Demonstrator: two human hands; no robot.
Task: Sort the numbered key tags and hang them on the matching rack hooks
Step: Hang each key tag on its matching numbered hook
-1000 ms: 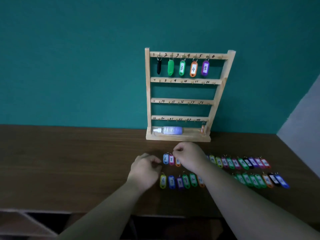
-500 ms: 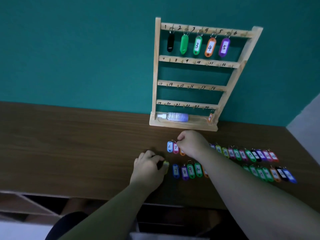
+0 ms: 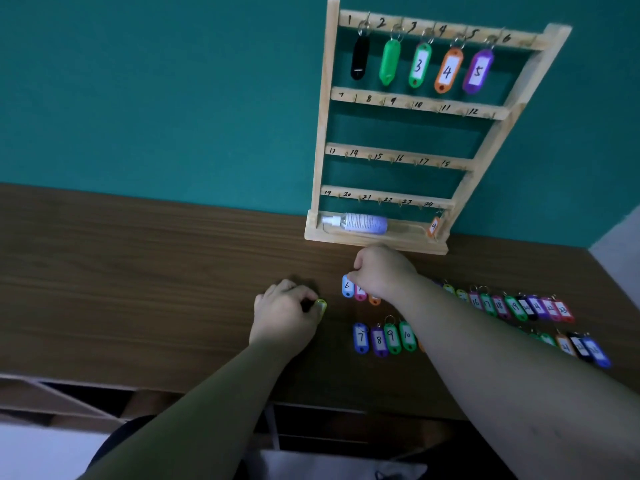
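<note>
Our left hand [image 3: 284, 315] curls around a yellow tag [image 3: 321, 305] lying on the table [image 3: 138, 271], in front of the rack [image 3: 320, 133]. Our right hand [image 3: 382, 271] is curled over the ring end of the blue tag 6 [image 3: 347, 288]; whether it pinches, we cannot tell. The tags look light, stiff and slick, so we judge the ring the best hold. Five hang on the top row, and one orange tag [image 3: 433, 226] at hook 24.

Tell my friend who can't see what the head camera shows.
The left hand grips a yellow tag; the right hand curls at the blue 6 tag, among numbered tags on a table. A wooden rack behind holds five tags.
</note>
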